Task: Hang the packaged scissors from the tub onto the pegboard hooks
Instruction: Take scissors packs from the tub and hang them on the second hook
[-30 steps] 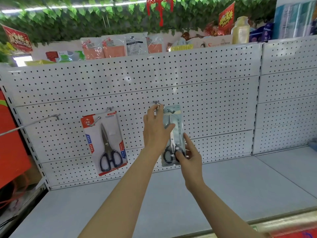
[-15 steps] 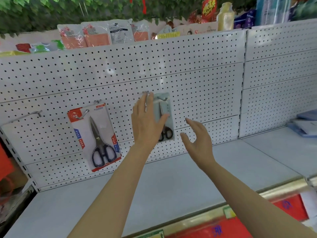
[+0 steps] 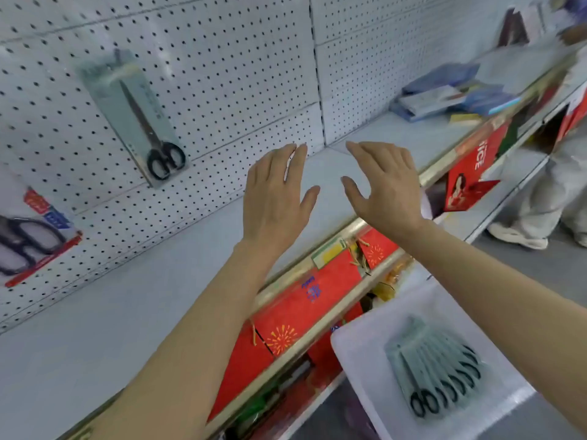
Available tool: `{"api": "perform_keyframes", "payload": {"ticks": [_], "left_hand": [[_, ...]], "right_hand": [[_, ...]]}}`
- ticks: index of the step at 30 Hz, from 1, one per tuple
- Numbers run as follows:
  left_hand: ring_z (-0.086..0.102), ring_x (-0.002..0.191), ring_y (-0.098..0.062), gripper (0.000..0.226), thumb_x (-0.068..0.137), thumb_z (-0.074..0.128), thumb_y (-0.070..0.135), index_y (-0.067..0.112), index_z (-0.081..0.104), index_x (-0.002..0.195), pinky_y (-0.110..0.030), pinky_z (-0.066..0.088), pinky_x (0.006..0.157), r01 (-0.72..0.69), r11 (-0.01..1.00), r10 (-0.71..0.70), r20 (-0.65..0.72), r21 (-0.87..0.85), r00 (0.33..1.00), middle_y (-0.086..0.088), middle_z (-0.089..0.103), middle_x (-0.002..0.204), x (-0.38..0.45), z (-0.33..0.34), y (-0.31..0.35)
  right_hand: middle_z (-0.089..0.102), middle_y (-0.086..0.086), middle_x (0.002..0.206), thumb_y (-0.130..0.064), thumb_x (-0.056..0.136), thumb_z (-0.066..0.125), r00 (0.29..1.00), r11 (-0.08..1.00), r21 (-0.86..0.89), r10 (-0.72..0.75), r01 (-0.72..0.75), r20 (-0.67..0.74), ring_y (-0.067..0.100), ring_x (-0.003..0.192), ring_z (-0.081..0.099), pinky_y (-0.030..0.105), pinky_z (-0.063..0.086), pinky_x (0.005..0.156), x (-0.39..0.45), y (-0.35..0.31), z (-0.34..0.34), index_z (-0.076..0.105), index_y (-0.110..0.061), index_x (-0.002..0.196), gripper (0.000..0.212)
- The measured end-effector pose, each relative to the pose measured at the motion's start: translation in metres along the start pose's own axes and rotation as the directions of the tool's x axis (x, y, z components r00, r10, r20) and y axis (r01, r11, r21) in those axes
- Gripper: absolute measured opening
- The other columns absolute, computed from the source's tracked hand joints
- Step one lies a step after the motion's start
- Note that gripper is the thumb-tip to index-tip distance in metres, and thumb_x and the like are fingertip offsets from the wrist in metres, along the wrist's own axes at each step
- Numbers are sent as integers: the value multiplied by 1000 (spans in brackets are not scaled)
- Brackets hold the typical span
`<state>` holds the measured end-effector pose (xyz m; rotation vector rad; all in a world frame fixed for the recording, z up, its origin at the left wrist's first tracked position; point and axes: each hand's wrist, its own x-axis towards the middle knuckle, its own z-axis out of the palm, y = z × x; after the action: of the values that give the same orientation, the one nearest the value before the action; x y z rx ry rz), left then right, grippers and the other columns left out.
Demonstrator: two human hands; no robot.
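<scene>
Both the left hand (image 3: 274,195) and right hand (image 3: 386,188) hovered spread and empty over the shelf (image 3: 133,306), while the hung scissors pack (image 3: 133,115) pointed blades-up, handles down on the pegboard (image 3: 222,58).

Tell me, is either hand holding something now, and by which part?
Nothing is held. The left hand and right hand are both open and empty above the shelf.

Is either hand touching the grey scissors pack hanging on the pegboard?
Apart. The head view shows the left hand and right hand open above the shelf, with bare pegboard between them and the pack.
</scene>
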<state>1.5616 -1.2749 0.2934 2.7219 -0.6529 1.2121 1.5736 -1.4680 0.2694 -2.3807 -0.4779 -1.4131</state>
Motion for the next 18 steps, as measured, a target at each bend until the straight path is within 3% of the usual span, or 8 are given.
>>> {"api": "perform_keyframes", "payload": {"ticks": [6, 10, 13, 18], "left_hand": [[53, 118, -32, 56, 88, 61, 35, 8, 53, 136, -42, 41, 99, 12, 979, 33, 217, -204, 976, -11, 56, 133, -52, 89, 85], [52, 117, -33, 53, 88, 62, 31, 8, 52, 135, -45, 46, 96, 110, 945, 44, 455, -307, 890, -11, 55, 134, -116, 162, 142], [49, 125, -31, 51, 92, 61, 27, 10, 49, 139, -42, 42, 103, 220, 922, 53, 665, -320, 745, -9, 51, 140, -170, 212, 177], [41, 130, -31, 50, 97, 53, 29, 9, 41, 142, -38, 38, 106, 485, 865, -63, 931, -129, 361, -10, 45, 142, -257, 278, 222]], "right_hand": [[66, 11, 109, -23, 86, 62, 984, 982, -125, 151, -139, 93, 32, 99, 59, 41, 43, 83, -97, 71, -26, 63, -6, 122, 39], [65, 11, 106, -20, 88, 59, 930, 947, -214, 288, -240, 230, 32, 92, 59, 42, 42, 78, -187, 111, -37, 62, -6, 122, 37], [66, 10, 105, -16, 86, 58, 848, 913, -278, 388, -300, 360, 33, 90, 60, 43, 44, 75, -261, 134, -41, 61, -6, 124, 39], [68, 11, 104, -11, 83, 59, 770, 890, -309, 448, -335, 454, 34, 91, 62, 43, 44, 76, -359, 151, -40, 65, -2, 117, 36]]}}
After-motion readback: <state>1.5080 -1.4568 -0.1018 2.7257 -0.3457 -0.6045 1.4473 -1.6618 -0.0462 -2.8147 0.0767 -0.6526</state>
